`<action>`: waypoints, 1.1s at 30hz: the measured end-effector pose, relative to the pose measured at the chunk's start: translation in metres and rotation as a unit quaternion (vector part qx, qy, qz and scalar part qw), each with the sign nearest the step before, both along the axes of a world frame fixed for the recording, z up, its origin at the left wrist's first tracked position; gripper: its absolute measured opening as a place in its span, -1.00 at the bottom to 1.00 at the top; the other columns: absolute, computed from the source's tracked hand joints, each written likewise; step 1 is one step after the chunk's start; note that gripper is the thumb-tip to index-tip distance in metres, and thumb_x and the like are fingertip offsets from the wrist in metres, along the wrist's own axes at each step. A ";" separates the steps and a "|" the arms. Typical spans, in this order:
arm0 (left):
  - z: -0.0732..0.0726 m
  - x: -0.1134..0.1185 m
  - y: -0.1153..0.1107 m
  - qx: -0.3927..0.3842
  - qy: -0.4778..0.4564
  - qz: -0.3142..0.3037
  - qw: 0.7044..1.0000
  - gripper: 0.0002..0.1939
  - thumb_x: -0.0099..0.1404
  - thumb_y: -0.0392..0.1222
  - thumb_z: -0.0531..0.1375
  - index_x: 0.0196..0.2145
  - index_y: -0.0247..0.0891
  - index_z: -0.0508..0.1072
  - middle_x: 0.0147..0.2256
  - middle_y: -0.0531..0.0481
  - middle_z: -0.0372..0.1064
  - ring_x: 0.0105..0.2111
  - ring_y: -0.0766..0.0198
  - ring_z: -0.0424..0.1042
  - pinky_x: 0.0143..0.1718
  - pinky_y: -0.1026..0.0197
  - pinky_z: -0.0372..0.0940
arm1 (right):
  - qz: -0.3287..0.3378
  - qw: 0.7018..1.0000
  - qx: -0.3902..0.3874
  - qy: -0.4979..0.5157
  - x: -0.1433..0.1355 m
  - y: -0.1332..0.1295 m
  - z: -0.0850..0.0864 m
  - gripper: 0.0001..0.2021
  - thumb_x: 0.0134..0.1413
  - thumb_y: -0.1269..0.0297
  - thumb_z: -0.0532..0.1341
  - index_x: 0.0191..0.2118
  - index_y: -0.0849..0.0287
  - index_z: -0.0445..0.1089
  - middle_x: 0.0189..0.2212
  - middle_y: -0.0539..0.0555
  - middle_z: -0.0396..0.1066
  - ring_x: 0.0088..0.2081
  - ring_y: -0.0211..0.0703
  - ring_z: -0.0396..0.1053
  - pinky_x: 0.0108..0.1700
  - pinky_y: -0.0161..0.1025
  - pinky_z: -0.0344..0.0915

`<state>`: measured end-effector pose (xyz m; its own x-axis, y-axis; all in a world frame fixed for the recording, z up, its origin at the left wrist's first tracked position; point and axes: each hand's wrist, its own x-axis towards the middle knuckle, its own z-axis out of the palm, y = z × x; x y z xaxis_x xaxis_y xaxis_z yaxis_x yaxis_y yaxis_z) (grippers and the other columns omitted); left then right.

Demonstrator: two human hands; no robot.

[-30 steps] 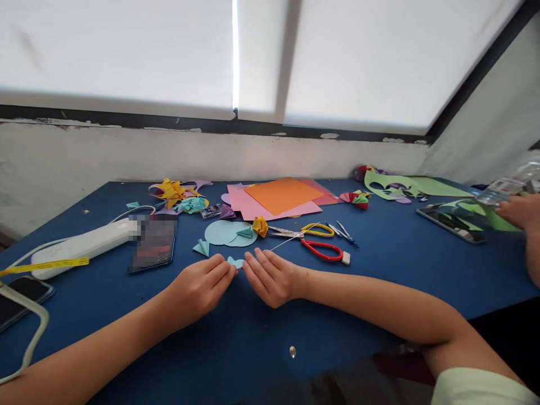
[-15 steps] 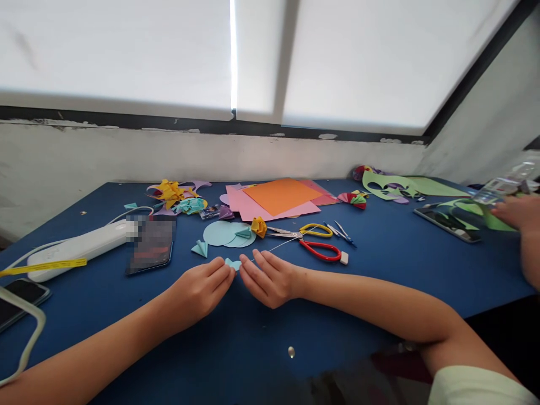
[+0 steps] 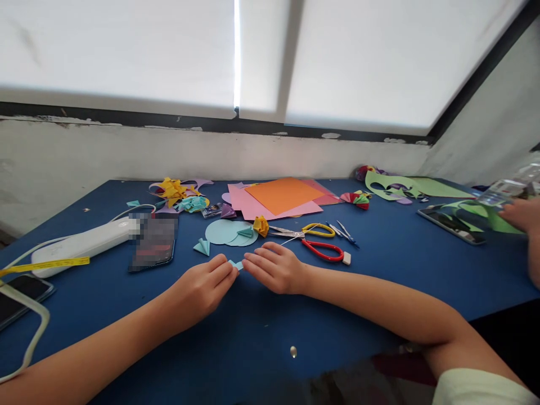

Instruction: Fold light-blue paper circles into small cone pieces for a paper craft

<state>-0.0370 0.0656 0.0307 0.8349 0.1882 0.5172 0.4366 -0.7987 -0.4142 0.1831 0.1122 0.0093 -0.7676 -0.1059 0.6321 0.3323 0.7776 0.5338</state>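
My left hand [image 3: 206,286] pinches a small folded light-blue paper piece [image 3: 237,265] over the blue table [image 3: 253,349]. On its right side, the fingertips of my right hand [image 3: 276,269] are pressed together at the paper's edge, with a thin white thread [image 3: 291,240] running from behind them toward the scissors [image 3: 323,242]. Whatever else those fingertips pinch is too small to make out. Just beyond the hands lie light-blue paper circles [image 3: 219,231], a folded blue cone [image 3: 202,247] and a yellow folded paper piece [image 3: 260,226].
Orange and pink sheets [image 3: 282,196] lie at the back centre. A white power strip [image 3: 84,247] and phones [image 3: 154,244] are at left. Compasses [image 3: 343,233], a white eraser [image 3: 346,258] and green paper scraps [image 3: 383,184] lie at right, near another person's hand [image 3: 521,215].
The fingers of my right hand have drawn closer together and moved slightly up. The blue paper between my hands has turned a little. The view has shifted slightly.
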 end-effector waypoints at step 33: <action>0.000 0.002 -0.004 0.006 0.002 -0.010 1.000 -0.83 0.28 -0.48 0.03 -0.31 -0.48 0.42 -0.47 -0.11 0.30 -0.42 0.21 0.29 -0.41 0.17 0.36 | 0.016 0.997 0.071 -0.015 0.003 -0.004 0.000 -0.83 0.15 0.38 0.12 -0.21 0.36 0.39 -0.31 0.14 0.46 -0.26 -0.15 0.41 -0.15 -0.16 0.32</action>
